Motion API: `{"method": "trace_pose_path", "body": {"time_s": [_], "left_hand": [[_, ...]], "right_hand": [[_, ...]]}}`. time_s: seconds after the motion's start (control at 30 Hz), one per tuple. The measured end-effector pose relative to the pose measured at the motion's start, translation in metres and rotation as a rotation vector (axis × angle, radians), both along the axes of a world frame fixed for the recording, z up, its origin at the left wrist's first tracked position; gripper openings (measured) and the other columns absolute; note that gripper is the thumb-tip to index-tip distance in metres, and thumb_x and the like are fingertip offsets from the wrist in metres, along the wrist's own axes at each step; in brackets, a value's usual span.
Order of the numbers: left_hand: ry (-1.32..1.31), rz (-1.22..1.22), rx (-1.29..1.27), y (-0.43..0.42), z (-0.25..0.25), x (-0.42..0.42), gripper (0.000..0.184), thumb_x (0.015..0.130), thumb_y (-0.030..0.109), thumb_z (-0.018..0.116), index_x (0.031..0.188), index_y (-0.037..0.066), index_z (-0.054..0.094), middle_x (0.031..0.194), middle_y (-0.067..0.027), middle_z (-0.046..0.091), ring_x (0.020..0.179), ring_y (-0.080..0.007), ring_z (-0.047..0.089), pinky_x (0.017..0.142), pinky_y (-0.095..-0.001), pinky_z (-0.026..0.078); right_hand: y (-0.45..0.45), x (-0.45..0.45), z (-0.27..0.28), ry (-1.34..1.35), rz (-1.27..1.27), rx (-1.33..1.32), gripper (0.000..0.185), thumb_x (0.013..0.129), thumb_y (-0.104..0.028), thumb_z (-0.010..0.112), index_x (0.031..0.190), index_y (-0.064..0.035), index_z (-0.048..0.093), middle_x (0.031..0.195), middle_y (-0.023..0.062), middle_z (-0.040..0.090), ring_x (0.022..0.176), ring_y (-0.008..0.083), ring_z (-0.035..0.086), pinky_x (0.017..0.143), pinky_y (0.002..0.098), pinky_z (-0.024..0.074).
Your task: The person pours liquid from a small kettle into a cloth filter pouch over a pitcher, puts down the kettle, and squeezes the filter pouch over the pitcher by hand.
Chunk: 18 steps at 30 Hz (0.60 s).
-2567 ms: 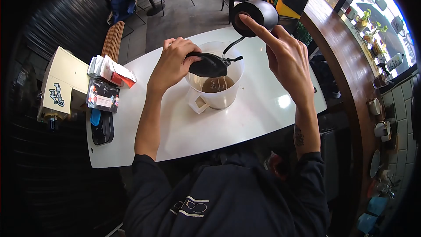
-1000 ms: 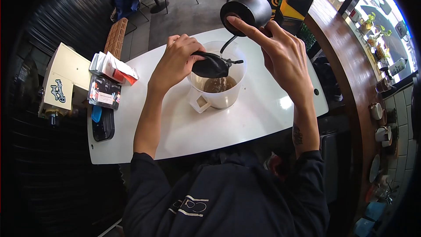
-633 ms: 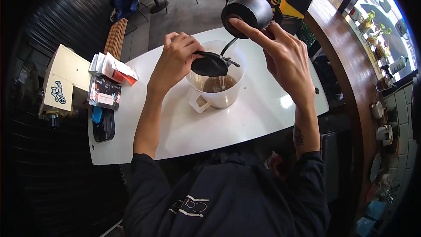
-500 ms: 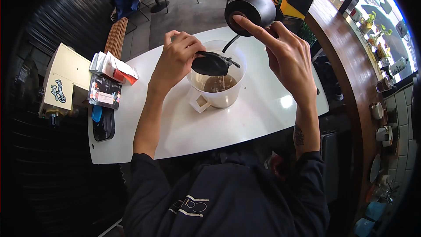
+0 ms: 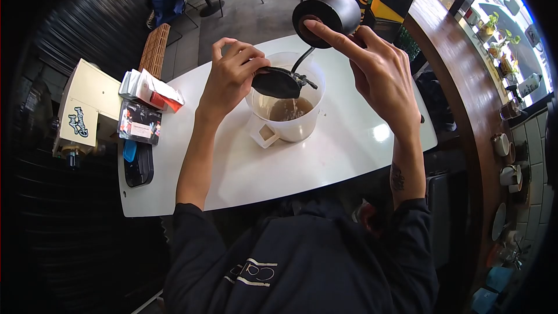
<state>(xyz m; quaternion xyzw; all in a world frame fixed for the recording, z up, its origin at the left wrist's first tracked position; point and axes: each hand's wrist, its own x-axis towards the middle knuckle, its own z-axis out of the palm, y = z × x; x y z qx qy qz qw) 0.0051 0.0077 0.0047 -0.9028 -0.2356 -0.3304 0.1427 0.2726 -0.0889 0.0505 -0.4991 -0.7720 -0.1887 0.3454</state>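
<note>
My right hand [image 5: 381, 72] grips a black gooseneck kettle [image 5: 334, 11], tipped so its thin spout [image 5: 303, 59] points down; the index finger lies against the kettle's round end. In my left hand [image 5: 235, 72] a black round, disc-like piece [image 5: 274, 84] is pinched at its edge, with a small knobby part on its right end; its exact kind I cannot tell. Both are above a translucent plastic pitcher [image 5: 296, 132], whose handle faces me. Liquid runs off the black piece into brownish liquid [image 5: 290, 109] inside the pitcher.
The pitcher stands on a white table [image 5: 256, 180]. At its left lie a stack of papers [image 5: 148, 90], a patterned box [image 5: 139, 122] and a black tray [image 5: 139, 168]. A cream box [image 5: 87, 104] is farther left. A wooden counter [image 5: 465, 104] with cups runs along the right.
The kettle and my right hand have shifted slightly left. The black piece has moved a little left with my left hand. Liquid keeps falling into the pitcher.
</note>
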Motion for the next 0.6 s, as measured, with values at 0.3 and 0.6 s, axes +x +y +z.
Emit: {"method": "trace_pose_path", "body": {"time_s": [0.3,0.6], "left_hand": [[-0.013,-0.004,0.008,-0.0007,-0.0003,-0.0006,0.030,0.071,0.000,0.079,0.094,0.015,0.069,0.093,0.0059,0.067,0.099,-0.0141,0.063,0.103,-0.0443,0.034],[-0.150,-0.011,-0.057,0.0051,-0.0075,-0.0077,0.021,0.075,0.002,0.078,0.092,0.014,0.071,0.091,0.0044,0.067,0.096,-0.0171,0.060,0.102,-0.0444,0.035]], "right_hand": [[0.0003,0.0020,0.0001,0.031,0.007,-0.012,0.079,0.082,0.012,0.062,0.143,-0.0387,0.055,0.071,0.0062,0.048,0.057,0.0197,0.046,0.055,0.0402,0.0431],[0.0050,0.0091,-0.0044,0.096,0.057,0.008,0.081,0.083,0.013,0.061,0.145,-0.0389,0.053,0.070,0.0058,0.046,0.058,0.0195,0.046,0.057,0.0413,0.0429]]}}
